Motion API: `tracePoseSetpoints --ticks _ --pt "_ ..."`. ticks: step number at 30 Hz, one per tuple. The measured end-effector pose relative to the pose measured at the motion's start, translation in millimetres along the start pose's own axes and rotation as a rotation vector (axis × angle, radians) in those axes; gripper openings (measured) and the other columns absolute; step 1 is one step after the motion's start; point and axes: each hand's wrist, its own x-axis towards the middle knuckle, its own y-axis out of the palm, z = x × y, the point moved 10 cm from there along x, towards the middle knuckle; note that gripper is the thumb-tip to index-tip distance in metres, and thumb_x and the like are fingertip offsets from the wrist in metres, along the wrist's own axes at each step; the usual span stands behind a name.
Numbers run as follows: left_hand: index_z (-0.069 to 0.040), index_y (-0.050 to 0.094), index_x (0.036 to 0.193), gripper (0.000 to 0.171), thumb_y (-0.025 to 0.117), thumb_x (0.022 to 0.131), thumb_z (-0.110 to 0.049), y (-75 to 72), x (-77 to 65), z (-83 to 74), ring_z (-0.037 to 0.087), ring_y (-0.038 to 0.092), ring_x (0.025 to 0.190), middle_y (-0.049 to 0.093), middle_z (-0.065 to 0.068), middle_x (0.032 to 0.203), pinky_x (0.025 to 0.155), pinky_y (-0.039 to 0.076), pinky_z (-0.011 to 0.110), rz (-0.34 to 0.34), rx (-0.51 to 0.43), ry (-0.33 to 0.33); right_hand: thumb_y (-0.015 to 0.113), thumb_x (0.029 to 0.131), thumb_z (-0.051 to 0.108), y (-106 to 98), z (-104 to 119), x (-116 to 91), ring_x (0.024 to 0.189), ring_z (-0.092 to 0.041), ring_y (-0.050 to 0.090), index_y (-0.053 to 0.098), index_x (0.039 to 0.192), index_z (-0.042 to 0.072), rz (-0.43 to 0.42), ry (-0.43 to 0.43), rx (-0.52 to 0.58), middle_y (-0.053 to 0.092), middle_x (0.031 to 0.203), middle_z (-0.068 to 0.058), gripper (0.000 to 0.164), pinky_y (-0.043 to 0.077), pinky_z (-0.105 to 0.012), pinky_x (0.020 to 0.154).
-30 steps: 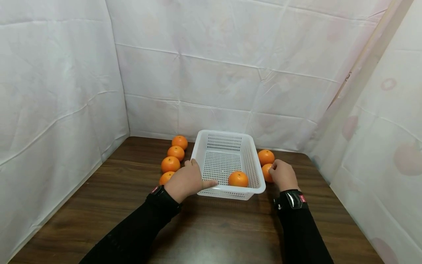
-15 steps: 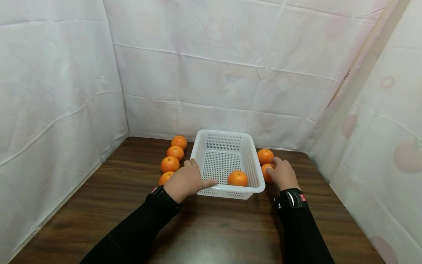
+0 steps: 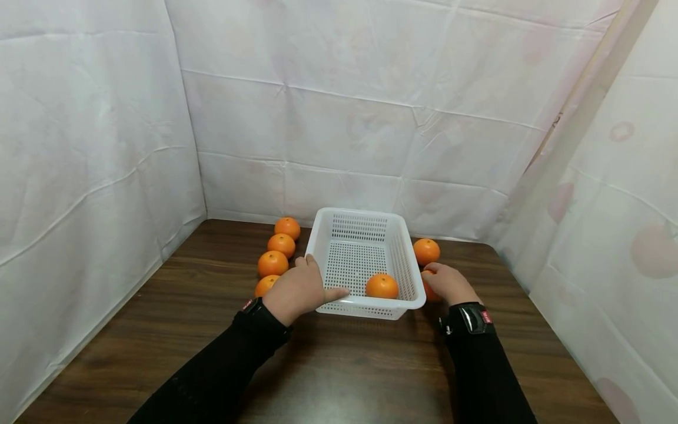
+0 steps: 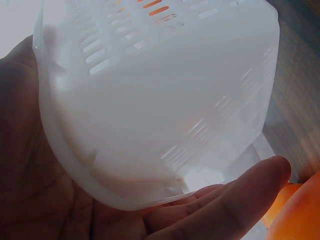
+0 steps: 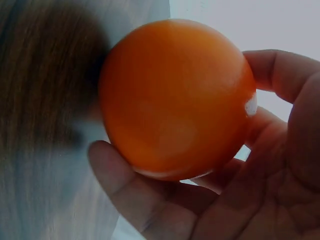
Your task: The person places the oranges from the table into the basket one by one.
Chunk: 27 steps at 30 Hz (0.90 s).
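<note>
Orange point(image 5: 175, 100) in its grasp, a person's right hand point(image 3: 452, 284) works just outside the right wall of a white basket point(image 3: 365, 310) on a dark wood tabletop point(image 3: 344, 365). Fingers and thumb, spread about the fruit half a second earlier, now curl around it, and it has come nearer, opening a gap to the far orange point(image 3: 426, 252) it appeared to touch. The shift suggests a secured grip, with the reaching part of the work done; whether the fruit is off the wood cannot be told. Of the two hands, the left hand point(image 3: 296, 291) grips the basket's near left corner, thumb along the near rim, unchanged over the last second and apparently steadying the container. Inside, a single orange point(image 3: 382, 286) rests in the near right corner on the perforated floor. Outside the left wall, a row of four oranges point(image 3: 272, 264) runs from near to far, the nearest partly hidden by the left hand. White printed cloth point(image 3: 339, 129) hangs behind.
</note>
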Motion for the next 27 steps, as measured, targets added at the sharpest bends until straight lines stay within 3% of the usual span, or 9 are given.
tracePoseSetpoints --ticks 4,9,12,20,23,27 --pt "0.013 0.036 0.153 0.132 0.068 0.077 -0.090 -0.8 -0.2 0.2 0.026 0.063 0.073 0.056 0.028 0.133 0.063 0.057 0.032 0.004 -0.013 -0.003 0.043 0.108 0.034 6.7 1.0 -1.5 0.116 -0.043 0.061 0.059 0.141 0.009 0.059 0.011 0.043 0.062 0.141 -0.025 0.045 0.052 -0.058 0.093" --pt "0.013 0.033 0.156 0.133 0.067 0.078 -0.089 0.0 -1.0 -0.3 0.025 0.063 0.074 0.055 0.029 0.136 0.064 0.057 0.033 0.016 -0.010 -0.010 0.062 0.101 0.036 13.1 -0.8 -3.9 0.100 -0.036 0.061 0.056 0.138 0.011 0.093 0.040 0.118 0.062 0.131 -0.026 0.045 0.054 -0.043 0.070" --pt "0.014 0.033 0.156 0.133 0.067 0.078 -0.089 -1.3 -1.5 -1.6 0.025 0.063 0.074 0.055 0.029 0.137 0.063 0.057 0.033 0.013 -0.004 -0.008 0.069 0.096 0.034 10.5 1.0 -5.0 0.096 -0.034 0.060 0.058 0.135 0.011 0.072 0.019 0.085 0.063 0.125 -0.024 0.047 0.052 -0.042 0.072" --pt "0.013 0.032 0.158 0.134 0.068 0.079 -0.088 -1.1 -1.4 -1.4 0.025 0.063 0.073 0.054 0.030 0.139 0.063 0.057 0.033 0.017 -0.006 -0.016 0.074 0.092 0.035 1.1 4.7 -8.7 0.088 -0.030 0.058 0.060 0.133 0.008 0.022 -0.009 0.024 0.064 0.110 -0.019 0.051 0.047 -0.043 0.076" --pt "0.014 0.032 0.157 0.134 0.067 0.079 -0.089 -1.0 -1.2 -1.7 0.025 0.064 0.074 0.054 0.030 0.140 0.064 0.058 0.034 0.018 -0.002 -0.008 0.076 0.091 0.041 -5.5 5.9 -11.6 0.099 -0.036 0.062 0.056 0.141 0.006 -0.004 -0.005 0.016 0.065 0.123 -0.025 0.064 0.050 -0.049 0.083" --pt "0.014 0.033 0.156 0.134 0.067 0.078 -0.090 -0.5 -0.5 -1.5 0.026 0.063 0.076 0.054 0.030 0.138 0.066 0.059 0.035 0.020 -0.005 -0.002 0.075 0.092 0.051 -13.8 6.9 -16.2 0.115 -0.043 0.059 0.046 0.155 0.005 -0.017 0.020 0.029 0.055 0.143 -0.033 0.084 0.050 -0.059 0.094"
